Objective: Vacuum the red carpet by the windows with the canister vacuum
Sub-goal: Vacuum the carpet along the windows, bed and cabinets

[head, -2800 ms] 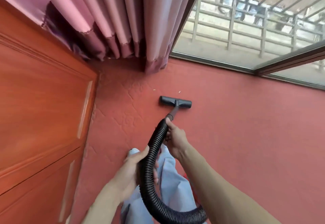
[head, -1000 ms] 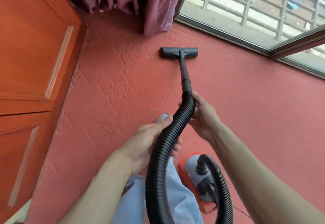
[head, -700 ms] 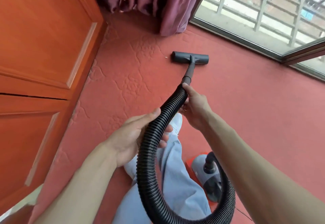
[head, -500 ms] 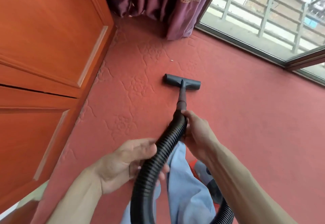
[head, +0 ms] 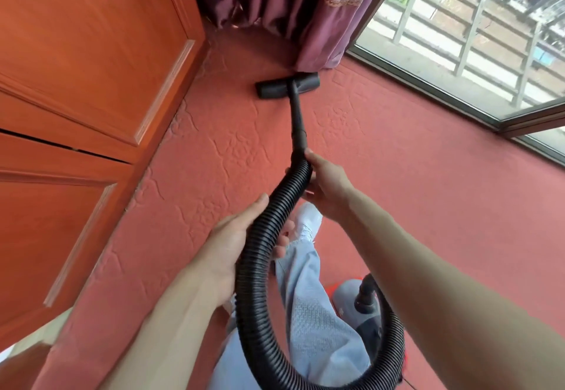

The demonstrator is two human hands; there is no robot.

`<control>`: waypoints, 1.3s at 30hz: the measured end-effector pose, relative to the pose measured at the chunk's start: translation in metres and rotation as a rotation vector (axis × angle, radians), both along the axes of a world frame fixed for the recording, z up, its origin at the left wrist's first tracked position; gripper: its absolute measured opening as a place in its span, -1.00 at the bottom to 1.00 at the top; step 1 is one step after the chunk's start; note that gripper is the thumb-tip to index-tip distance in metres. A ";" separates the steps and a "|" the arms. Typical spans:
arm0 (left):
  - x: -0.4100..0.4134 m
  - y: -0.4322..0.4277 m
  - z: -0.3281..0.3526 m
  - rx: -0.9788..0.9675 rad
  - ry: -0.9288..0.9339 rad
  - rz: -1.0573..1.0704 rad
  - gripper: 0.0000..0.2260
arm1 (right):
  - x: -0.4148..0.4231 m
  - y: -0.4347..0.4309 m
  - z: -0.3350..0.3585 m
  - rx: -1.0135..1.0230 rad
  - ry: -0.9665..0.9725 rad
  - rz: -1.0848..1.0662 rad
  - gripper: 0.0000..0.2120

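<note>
The red embossed carpet (head: 412,194) fills the floor. A black floor nozzle (head: 287,85) lies on it right below the curtain hem, joined by a short wand (head: 297,117) to a black ribbed hose (head: 260,267). My right hand (head: 324,181) grips the hose's top end where it meets the wand. My left hand (head: 235,243) holds the hose lower down, thumb over it and fingers curled beneath. The hose loops down and back up to the grey and red canister (head: 357,304) behind my leg, which partly hides it.
A tall orange wooden cabinet (head: 79,108) lines the left side. Purple curtains (head: 293,7) hang into the far corner. The glass window with a dark frame (head: 428,83) runs along the right; a railing shows outside. My light-blue trouser leg and white shoe (head: 307,221) stand mid-floor.
The nozzle has been pushed forward from mid-carpet to the curtain's hem. Both hands kept their hold on the hose, and the canister has come back into sight.
</note>
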State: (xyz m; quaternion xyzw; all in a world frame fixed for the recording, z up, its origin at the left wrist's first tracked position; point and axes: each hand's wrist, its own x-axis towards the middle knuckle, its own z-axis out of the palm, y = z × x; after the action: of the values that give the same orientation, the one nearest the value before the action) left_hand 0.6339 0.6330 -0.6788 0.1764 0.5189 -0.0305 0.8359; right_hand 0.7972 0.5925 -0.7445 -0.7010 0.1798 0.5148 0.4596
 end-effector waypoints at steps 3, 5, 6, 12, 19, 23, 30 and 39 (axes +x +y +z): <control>-0.002 0.006 -0.005 0.002 -0.004 0.014 -0.60 | 0.007 0.009 -0.007 -0.024 -0.035 0.073 -0.60; -0.009 0.010 0.000 -0.016 -0.086 -0.063 -0.62 | 0.006 0.012 0.000 -0.004 -0.072 0.063 -0.64; -0.013 0.011 0.004 -0.024 -0.149 -0.116 -0.62 | 0.005 0.011 0.008 -0.004 -0.082 0.058 -0.68; -0.028 0.021 0.017 -0.130 -0.556 -0.502 -0.35 | -0.022 -0.022 0.066 -0.092 -0.084 0.189 -0.52; -0.023 0.021 0.007 -0.097 -0.576 -0.542 -0.27 | -0.018 -0.019 0.066 -0.147 -0.095 0.293 -0.53; -0.019 0.028 -0.006 -0.023 -0.455 -0.307 -0.43 | -0.005 0.028 0.035 -0.134 -0.131 0.341 -0.39; 0.015 0.054 -0.023 0.084 -0.040 0.023 -0.57 | 0.028 0.099 -0.032 -0.108 -0.116 0.375 -0.77; 0.035 0.057 -0.027 0.119 -0.051 0.055 -0.61 | 0.037 0.119 -0.038 -0.204 -0.321 0.524 -0.70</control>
State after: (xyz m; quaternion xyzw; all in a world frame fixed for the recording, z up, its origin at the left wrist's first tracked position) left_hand 0.6688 0.6898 -0.7063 0.2120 0.5031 0.0277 0.8374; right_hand 0.8345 0.7112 -0.7823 -0.8382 -0.0309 0.4776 0.2614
